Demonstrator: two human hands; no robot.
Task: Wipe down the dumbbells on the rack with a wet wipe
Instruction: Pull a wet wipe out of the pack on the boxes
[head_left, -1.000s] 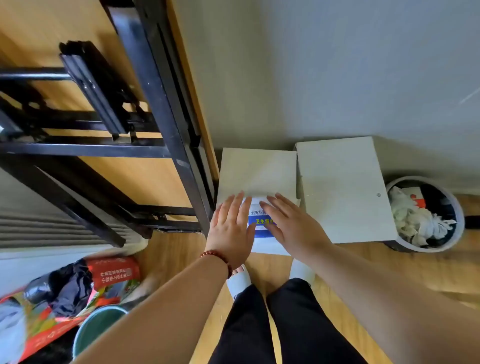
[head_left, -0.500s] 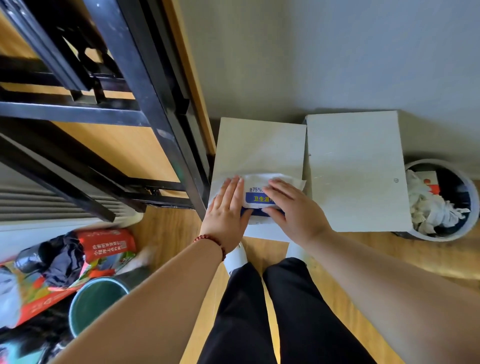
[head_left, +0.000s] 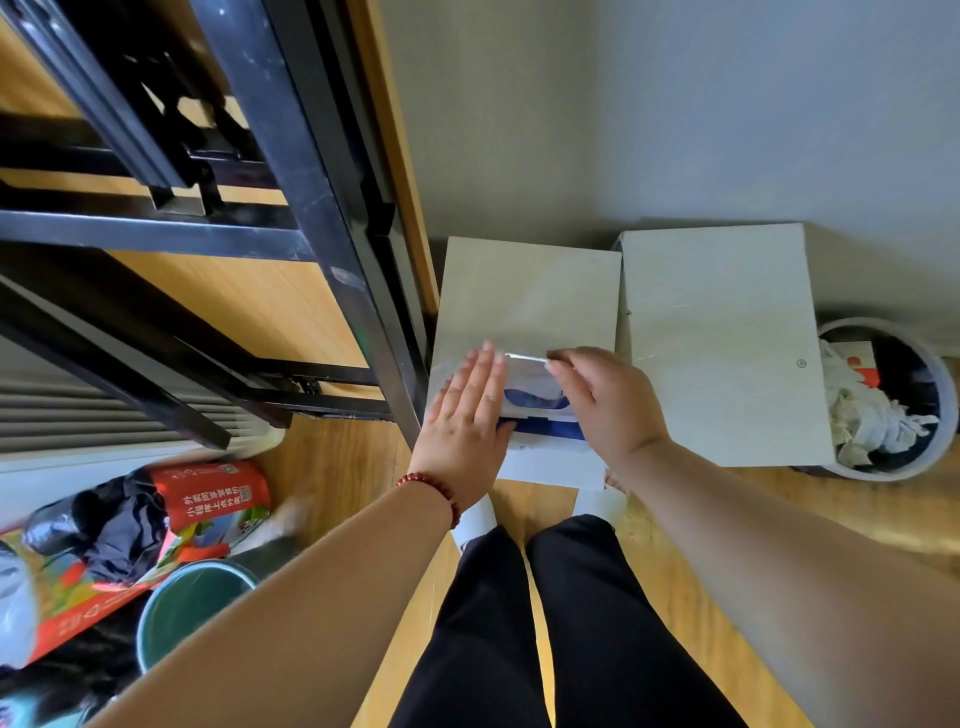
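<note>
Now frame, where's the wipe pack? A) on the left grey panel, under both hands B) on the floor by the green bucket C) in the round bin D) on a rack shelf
A: the wet wipe pack lies on the left grey panel, with the left hand flat on it and the right hand pinching its flap.

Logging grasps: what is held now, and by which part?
The right hand pinches the wipe pack at its top flap, it seems; the left hand presses flat on its left end.
</note>
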